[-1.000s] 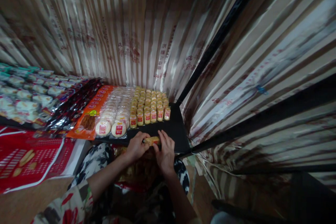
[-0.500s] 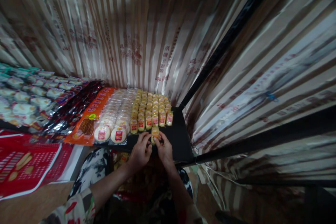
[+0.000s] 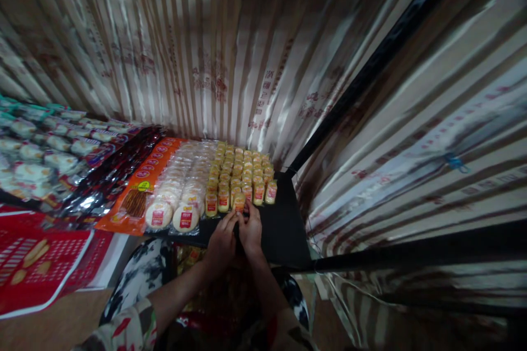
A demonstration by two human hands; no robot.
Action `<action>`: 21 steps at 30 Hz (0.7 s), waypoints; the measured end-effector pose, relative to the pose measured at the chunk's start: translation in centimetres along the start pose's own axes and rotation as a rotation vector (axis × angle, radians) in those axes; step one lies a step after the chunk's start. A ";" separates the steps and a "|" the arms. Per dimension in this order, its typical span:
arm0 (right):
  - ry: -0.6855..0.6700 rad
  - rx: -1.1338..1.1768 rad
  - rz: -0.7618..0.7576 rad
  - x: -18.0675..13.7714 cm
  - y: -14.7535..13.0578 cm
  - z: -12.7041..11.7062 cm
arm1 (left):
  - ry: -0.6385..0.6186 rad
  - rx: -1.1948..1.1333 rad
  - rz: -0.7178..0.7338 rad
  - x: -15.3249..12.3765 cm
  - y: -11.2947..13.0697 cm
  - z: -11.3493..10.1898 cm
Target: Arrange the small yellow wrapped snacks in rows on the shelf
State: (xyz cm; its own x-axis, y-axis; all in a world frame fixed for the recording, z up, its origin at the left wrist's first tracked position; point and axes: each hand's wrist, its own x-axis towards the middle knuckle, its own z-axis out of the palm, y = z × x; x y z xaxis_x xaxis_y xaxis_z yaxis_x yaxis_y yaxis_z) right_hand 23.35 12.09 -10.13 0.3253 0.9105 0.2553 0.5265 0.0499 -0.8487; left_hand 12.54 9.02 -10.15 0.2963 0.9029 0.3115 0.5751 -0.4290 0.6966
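Observation:
Between the fingertips of both my hands is a small wrapped yellow snack cake (image 3: 239,202) with a red label, at the front of the rows. My left hand (image 3: 222,237) is closed with its fingers at the lower left of the cake. Gripping it from the right is my right hand (image 3: 250,228), thumb and fingers pinched. Behind stand several rows of the same yellow packets (image 3: 247,173) on a black shelf (image 3: 282,230). Round white rice crackers (image 3: 186,218) in clear wrap lie to the left of the rows.
An orange snack bag (image 3: 127,211), dark shiny packets (image 3: 102,186) and white packets (image 3: 33,170) lie farther left. A red printed bag (image 3: 37,263) is at lower left. A black post (image 3: 329,126) and striped curtain (image 3: 230,55) bound the shelf.
Both my hands have moved forward with the snack cake, from in front of the rows up against the front row. The view has shifted slightly.

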 end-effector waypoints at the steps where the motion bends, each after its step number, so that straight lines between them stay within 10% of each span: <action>1: 0.015 0.006 -0.011 -0.2 0.0 0.0 | 0.004 0.004 0.012 -0.1 -0.2 0.1; 13: -0.046 -0.084 -0.066 -0.5 -0.2 0.1 | 0.011 -0.049 0.027 -1.1 -0.3 -0.3; 21: 0.022 -0.049 -0.041 -1.7 -1.5 -0.6 | -0.176 -0.046 -0.130 -7.7 -1.7 -2.8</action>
State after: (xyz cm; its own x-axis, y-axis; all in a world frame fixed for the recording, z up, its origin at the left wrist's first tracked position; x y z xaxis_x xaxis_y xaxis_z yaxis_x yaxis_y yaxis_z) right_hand 22.53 10.22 -9.04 0.3191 0.8989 0.3002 0.5776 0.0666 -0.8136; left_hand 7.11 2.83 -11.92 0.3525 0.9302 0.1024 0.5829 -0.3039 0.7536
